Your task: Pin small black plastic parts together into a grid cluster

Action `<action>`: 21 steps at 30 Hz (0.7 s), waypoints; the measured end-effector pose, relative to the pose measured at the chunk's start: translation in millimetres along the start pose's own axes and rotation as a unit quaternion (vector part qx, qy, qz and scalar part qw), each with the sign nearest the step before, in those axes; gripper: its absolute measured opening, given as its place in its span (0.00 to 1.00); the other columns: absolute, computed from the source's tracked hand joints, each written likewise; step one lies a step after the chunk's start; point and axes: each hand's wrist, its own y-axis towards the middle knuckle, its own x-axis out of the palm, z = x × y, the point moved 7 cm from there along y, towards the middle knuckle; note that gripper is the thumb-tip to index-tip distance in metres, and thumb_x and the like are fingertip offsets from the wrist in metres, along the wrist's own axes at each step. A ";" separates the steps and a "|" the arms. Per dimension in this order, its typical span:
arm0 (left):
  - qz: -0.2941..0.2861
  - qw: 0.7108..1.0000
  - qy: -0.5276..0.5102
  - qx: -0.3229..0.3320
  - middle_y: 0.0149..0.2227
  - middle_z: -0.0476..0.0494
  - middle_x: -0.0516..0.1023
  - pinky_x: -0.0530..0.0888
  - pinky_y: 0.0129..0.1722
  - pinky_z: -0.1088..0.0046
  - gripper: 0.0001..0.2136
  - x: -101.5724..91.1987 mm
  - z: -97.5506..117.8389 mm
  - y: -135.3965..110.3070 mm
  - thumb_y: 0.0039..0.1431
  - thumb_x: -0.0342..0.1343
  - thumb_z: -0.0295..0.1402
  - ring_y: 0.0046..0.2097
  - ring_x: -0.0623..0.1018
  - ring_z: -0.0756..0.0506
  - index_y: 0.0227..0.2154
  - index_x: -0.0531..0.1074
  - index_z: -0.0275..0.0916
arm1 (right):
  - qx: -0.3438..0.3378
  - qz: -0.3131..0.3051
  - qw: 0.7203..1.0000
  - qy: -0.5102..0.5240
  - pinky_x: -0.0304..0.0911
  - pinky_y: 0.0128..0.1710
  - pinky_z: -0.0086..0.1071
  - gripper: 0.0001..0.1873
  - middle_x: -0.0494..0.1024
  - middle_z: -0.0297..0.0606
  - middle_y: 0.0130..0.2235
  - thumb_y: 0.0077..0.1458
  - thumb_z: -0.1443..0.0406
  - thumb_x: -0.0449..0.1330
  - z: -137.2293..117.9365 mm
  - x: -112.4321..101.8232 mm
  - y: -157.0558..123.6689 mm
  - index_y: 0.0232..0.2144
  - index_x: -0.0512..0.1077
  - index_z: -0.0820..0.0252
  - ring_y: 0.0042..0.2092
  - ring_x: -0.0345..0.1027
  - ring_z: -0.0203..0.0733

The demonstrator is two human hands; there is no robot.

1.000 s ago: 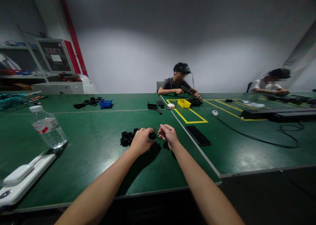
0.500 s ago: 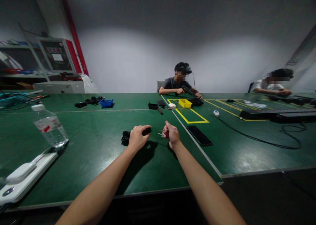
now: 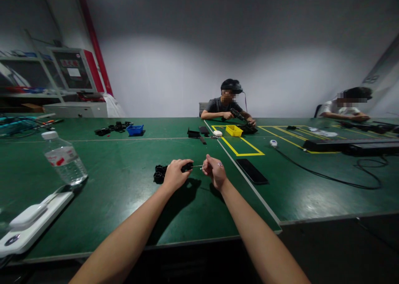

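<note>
My left hand (image 3: 175,174) is closed around a small black plastic part (image 3: 187,166), held just above the green table (image 3: 109,201). My right hand (image 3: 213,170) is pinched on a thin metal pin (image 3: 197,166) whose tip points at that black part. Both hands hover near the middle of the table, a hand's width apart. A pile of several more black parts (image 3: 159,174) lies on the table just left of my left hand.
A water bottle (image 3: 64,158) and a white device (image 3: 29,221) lie at the left. A black phone (image 3: 252,171) lies right of my hands. Across the table a person (image 3: 229,105) works by a yellow bin (image 3: 234,130); a blue bin (image 3: 135,129) sits far left. A second person (image 3: 346,105) sits at far right.
My hands drew apart, then came closer again. The thin pin in my right hand now points at the black part in my left hand.
</note>
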 end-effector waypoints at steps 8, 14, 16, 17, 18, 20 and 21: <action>-0.014 0.999 -0.016 0.027 0.38 0.47 0.78 0.70 0.42 0.68 0.14 0.0 10.2 -2.0 0.55 0.60 0.32 0.41 0.73 0.44 0.46 0.76 0.47 | 0.017 -0.020 0.999 -0.033 0.46 0.16 0.26 0.27 0.59 0.28 0.14 0.46 0.44 0.62 5.9 4.1 1.8 0.15 0.64 0.58 0.16 0.52 0.31; -0.015 0.999 -0.004 0.040 0.36 0.46 0.77 0.69 0.41 0.68 0.14 0.6 11.3 -2.9 0.56 0.59 0.33 0.41 0.73 0.44 0.46 0.76 0.47 | 0.010 -0.026 0.999 -0.037 0.46 0.15 0.26 0.27 0.59 0.28 0.13 0.47 0.45 0.62 8.8 4.4 3.5 0.14 0.64 0.59 0.15 0.52 0.30; -0.017 0.999 -0.004 0.040 0.37 0.46 0.77 0.70 0.41 0.68 0.14 1.2 10.6 -3.3 0.56 0.58 0.33 0.41 0.73 0.44 0.47 0.76 0.47 | 0.011 -0.024 0.999 -0.043 0.46 0.15 0.26 0.27 0.59 0.28 0.13 0.46 0.44 0.62 8.8 4.4 3.5 0.14 0.64 0.58 0.15 0.52 0.30; -0.018 0.999 -0.004 0.039 0.37 0.46 0.77 0.70 0.41 0.68 0.15 1.5 10.4 -3.4 0.56 0.58 0.33 0.41 0.73 0.44 0.47 0.75 0.47 | 0.011 -0.023 0.999 -0.047 0.46 0.15 0.26 0.27 0.59 0.28 0.13 0.46 0.44 0.62 8.8 4.6 3.4 0.15 0.64 0.58 0.15 0.52 0.30; -0.019 0.999 -0.003 0.038 0.37 0.46 0.77 0.70 0.41 0.68 0.15 1.9 10.3 -3.6 0.56 0.58 0.33 0.41 0.73 0.44 0.47 0.75 0.47 | 0.011 -0.024 0.998 -0.051 0.46 0.15 0.26 0.27 0.59 0.28 0.13 0.46 0.44 0.62 8.8 4.9 3.2 0.15 0.64 0.58 0.15 0.52 0.30; -0.022 0.999 0.001 0.037 0.37 0.46 0.77 0.70 0.42 0.68 0.15 2.3 10.5 -3.8 0.56 0.58 0.33 0.41 0.73 0.43 0.47 0.76 0.47 | 0.009 -0.029 0.998 -0.057 0.47 0.15 0.26 0.27 0.60 0.28 0.13 0.46 0.44 0.62 8.7 5.6 2.7 0.15 0.64 0.58 0.15 0.52 0.30; -0.023 0.999 0.003 0.037 0.37 0.46 0.77 0.70 0.42 0.68 0.15 2.3 10.9 -3.9 0.56 0.58 0.33 0.41 0.73 0.43 0.47 0.76 0.47 | 0.008 -0.031 0.998 -0.060 0.47 0.15 0.26 0.26 0.60 0.28 0.13 0.46 0.44 0.62 8.8 5.9 2.5 0.15 0.64 0.58 0.15 0.52 0.30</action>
